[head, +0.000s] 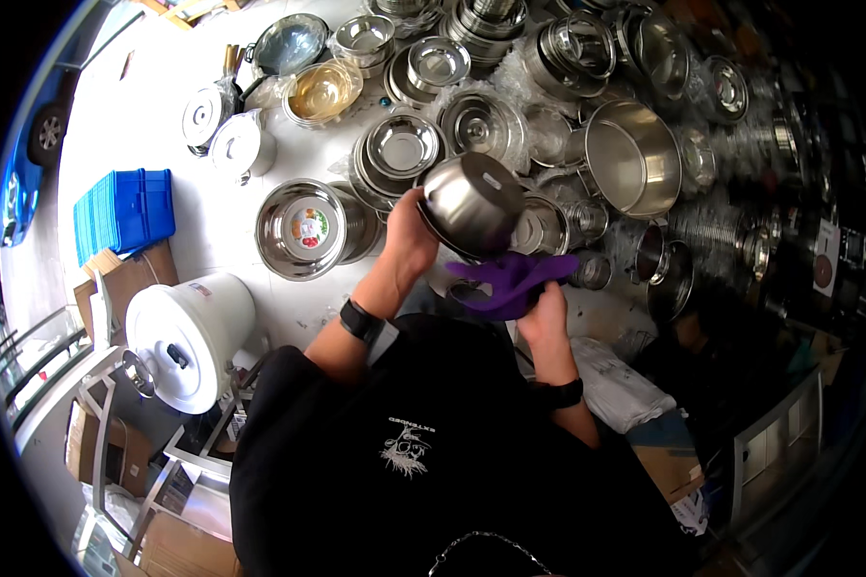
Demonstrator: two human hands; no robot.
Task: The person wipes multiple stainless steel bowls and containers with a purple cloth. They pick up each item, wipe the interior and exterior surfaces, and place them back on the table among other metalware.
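My left hand (410, 234) grips the rim of a brushed stainless steel bowl (469, 198), which is tilted so its underside with a small label faces up. In my right hand (546, 314) is a purple cloth (509, 285), bunched up just below the bowl's near side; whether it touches the steel is hard to tell. Beyond the bowl lies a stack of steel basins (403, 146) on the floor. To the left of my left forearm rests a shiny steel pot (303, 229) with a colourful sticker inside its bottom.
A large steel stockpot (633, 160) stands tilted at the right among plastic-wrapped pans. A gold-coloured bowl (322, 92) and a wok (291, 43) lie farther off. At the left are a white lidded bucket (187, 339), blue crates (126, 214) and a metal frame (162, 479).
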